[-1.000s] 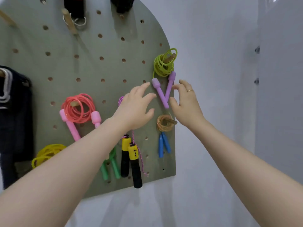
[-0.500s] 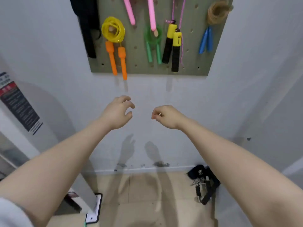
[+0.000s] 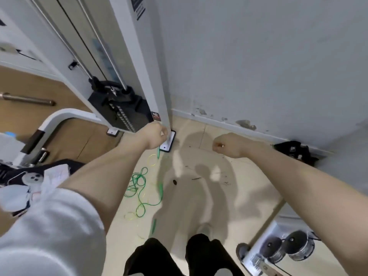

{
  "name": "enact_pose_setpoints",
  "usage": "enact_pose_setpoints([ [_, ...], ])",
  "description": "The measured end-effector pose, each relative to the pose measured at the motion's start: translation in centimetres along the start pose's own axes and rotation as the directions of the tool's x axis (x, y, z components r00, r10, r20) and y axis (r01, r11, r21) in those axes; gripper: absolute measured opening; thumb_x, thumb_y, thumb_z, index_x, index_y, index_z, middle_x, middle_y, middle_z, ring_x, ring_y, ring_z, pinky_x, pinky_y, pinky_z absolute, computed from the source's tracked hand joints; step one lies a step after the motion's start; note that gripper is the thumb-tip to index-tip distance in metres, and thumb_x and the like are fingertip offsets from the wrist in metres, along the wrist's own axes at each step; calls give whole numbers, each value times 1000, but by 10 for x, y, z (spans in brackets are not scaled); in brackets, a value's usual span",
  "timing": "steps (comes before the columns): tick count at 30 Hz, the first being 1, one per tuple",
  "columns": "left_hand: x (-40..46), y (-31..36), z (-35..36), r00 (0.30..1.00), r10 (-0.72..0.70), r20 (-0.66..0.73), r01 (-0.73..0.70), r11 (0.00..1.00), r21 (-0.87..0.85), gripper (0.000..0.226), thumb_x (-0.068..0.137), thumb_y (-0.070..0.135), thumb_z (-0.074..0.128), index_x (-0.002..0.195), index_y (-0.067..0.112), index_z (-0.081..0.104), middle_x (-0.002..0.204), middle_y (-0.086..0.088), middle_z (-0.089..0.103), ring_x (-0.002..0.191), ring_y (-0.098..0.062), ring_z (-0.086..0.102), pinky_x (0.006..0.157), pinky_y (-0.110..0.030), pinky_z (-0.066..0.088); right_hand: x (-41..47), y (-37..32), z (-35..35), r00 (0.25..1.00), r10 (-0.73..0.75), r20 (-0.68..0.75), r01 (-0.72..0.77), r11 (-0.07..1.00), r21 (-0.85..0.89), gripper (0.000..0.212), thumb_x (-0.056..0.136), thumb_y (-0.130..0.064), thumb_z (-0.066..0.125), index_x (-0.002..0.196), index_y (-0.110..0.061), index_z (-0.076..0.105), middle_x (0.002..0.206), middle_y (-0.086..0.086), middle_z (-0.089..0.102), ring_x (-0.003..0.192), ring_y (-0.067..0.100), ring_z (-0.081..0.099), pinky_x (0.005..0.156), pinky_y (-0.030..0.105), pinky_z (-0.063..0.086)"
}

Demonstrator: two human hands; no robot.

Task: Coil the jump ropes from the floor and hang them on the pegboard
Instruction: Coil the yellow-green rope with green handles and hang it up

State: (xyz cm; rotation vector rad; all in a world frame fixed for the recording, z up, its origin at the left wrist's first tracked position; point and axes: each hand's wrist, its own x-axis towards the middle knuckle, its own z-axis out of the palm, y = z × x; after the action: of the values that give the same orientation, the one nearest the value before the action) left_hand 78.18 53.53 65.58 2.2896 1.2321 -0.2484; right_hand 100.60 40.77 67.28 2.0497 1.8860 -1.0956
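**Down at the floor: both hands bare, ropes loose by the machine post**

Now you are looking down at the tiled floor, with the white wall ahead and the white upright post of the cable machine as your landmark. Left of that post sits the black weight stack with its steel guide rods rising from it. At the post's foot lies its black base plate.

Your left arm, in a white short sleeve, reaches out so that your left hand hangs in front of the post's foot; its fingers are curled in loosely and grasp nothing. Your right hand is held out to the right of the post, well apart from the left, also loosely curled around nothing, with a ring on one finger.

Below the post, toward you, the green jump rope lies in a loose tangle on the tiles, uncoiled, with one green handle nearer your feet. A thinner yellow jump rope loops faintly through the same patch. Far right of the post, against the wall, lies a black strap bundle. A small dark speck sits just right of the ropes.
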Motion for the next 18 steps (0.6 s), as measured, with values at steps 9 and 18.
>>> enact_pose_setpoints([
  [9,-91,-165,92,951,-143,274,155,988,-21,32,95,11,45,123,4,57,130,-16,51,120,-28,48,95,-24,35,86,-94,166,985,175,6,-174,976,131,30,95,-14,35,101,2,61,106,15,64,100,31,56,80,33,43],
  [18,-119,-286,233,893,-194,406,285,942,-175,33,94,15,44,124,11,55,131,-6,55,118,-23,50,95,-26,36,167,-165,394,944,206,257,-253,953,166,31,95,-12,34,64,-14,38,75,3,44,81,22,43,62,26,34],
])
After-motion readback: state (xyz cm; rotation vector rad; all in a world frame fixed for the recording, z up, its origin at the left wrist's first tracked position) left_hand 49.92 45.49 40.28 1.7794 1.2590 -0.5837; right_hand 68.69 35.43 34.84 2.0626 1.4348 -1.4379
